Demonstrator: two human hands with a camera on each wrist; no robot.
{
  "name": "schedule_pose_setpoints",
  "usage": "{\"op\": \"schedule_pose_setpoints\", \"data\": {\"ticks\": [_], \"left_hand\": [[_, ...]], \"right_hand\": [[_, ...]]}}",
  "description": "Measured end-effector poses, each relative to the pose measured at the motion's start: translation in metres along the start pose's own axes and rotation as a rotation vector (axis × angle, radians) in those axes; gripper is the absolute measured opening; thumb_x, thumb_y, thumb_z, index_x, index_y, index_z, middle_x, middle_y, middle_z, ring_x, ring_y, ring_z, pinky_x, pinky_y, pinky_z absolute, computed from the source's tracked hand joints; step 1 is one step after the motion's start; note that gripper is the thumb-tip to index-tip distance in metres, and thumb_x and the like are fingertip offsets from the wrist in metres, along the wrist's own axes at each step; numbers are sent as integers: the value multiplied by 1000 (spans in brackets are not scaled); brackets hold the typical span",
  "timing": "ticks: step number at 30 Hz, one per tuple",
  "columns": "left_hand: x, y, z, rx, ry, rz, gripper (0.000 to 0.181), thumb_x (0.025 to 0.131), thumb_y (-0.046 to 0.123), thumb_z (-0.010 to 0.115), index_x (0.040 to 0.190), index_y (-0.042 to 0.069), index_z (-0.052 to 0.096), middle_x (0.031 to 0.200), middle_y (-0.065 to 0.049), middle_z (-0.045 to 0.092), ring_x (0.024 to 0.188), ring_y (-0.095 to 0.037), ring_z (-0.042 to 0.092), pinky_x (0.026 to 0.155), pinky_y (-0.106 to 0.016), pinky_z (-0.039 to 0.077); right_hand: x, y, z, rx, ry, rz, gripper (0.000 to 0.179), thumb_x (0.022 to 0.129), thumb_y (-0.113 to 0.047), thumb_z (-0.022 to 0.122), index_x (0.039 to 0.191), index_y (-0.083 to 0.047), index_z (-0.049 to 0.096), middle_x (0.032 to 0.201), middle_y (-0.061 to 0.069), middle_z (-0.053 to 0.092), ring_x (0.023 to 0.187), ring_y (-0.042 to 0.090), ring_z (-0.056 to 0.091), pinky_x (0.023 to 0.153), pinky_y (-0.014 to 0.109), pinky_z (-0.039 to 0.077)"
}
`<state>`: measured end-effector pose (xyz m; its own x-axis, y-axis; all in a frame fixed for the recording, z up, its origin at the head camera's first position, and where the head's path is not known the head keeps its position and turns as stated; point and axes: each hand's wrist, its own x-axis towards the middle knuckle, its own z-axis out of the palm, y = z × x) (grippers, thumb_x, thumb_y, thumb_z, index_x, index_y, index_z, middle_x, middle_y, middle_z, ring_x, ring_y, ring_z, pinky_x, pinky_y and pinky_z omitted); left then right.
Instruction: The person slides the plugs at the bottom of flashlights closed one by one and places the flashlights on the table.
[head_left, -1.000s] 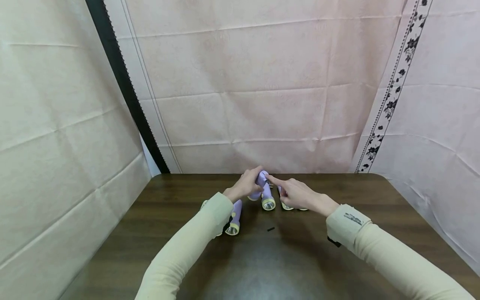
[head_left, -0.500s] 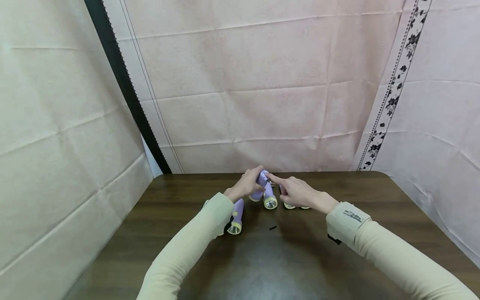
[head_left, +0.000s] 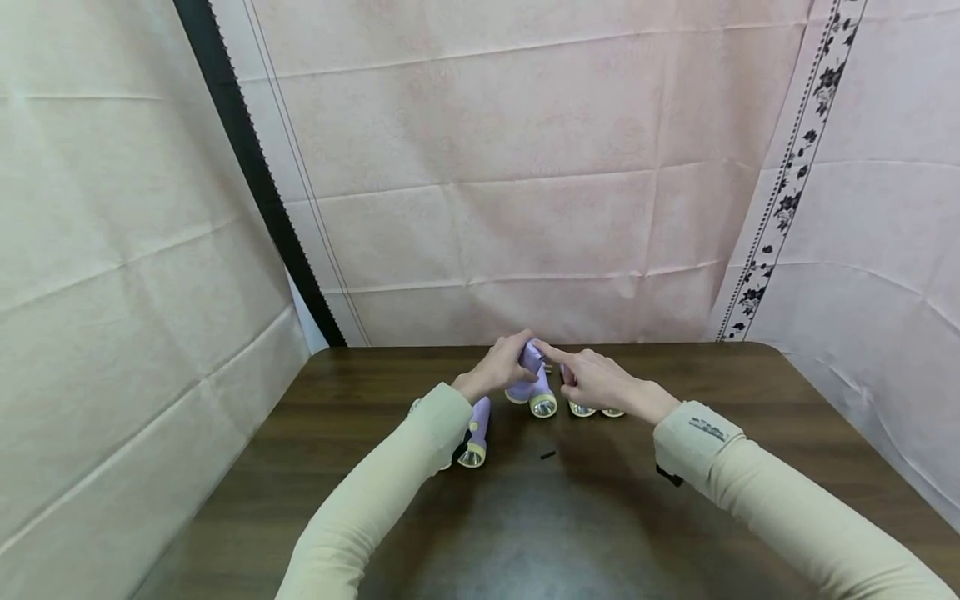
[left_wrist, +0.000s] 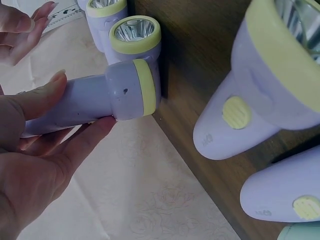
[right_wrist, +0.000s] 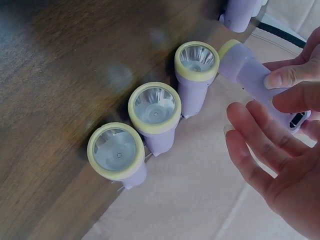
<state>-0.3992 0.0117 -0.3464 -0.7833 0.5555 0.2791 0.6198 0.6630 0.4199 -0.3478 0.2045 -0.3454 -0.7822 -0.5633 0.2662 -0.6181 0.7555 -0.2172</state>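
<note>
My left hand [left_wrist: 47, 145] grips the body of a purple flashlight [left_wrist: 90, 97] with a yellow rim, thumb on one side and fingers on the other. It is held tilted above the far part of the table. My right hand [head_left: 600, 383] reaches in from the right, index finger stretched out to the flashlight's tail end. In the right wrist view a dark slot [right_wrist: 297, 119] shows at that tail end, partly hidden by fingers. The other fingers of my right hand [right_wrist: 280, 155] are bent loosely and hold nothing. Just behind the held flashlight stands another flashlight [right_wrist: 194, 92] on the table.
Two more purple flashlights, one [right_wrist: 159, 135] beside the other [right_wrist: 132, 175], lie in a row at the far edge. Nearer my left sleeve [head_left: 397, 467] lies another flashlight [head_left: 477, 429]. A small black strip [head_left: 548, 455] lies on the brown table [head_left: 525, 533]. Cloth [head_left: 480, 167] hangs behind.
My right index fingertip has slid slightly up over the tail end of the held flashlight. My left hand keeps its grip, and the head view has shifted a little.
</note>
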Motion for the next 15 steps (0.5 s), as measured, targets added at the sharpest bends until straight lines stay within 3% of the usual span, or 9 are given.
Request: {"op": "schedule_pose_setpoints", "data": {"ticks": [5,10,15], "left_hand": [[1,1,-4,36,-6,3,48,76,13,81,115,9,55,104,-10,68,94,-24,65,81,-34,53],[-2,2,-12,127,-50,-43,51,78,20,81,119,12,52,103,-8,68,91,-23,66,78,-34,53],[-6,3,-22,150,-71,-94,58,80,27,79,125,14,45,99,-6,66,85,-20,64,73,-33,52]], "right_hand": [[0,1,-2,-13,30,-8,79,80,-2,61,151,-22,32,63,-9,57,54,4,46,51,23,38],[-1,-1,-4,6,13,-13,81,80,-4,60,152,-21,28,72,-6,62,60,5,51,55,24,42],[-2,-1,-10,21,45,-11,83,82,-3,61,154,-15,23,76,-4,64,61,5,52,59,25,43]]}}
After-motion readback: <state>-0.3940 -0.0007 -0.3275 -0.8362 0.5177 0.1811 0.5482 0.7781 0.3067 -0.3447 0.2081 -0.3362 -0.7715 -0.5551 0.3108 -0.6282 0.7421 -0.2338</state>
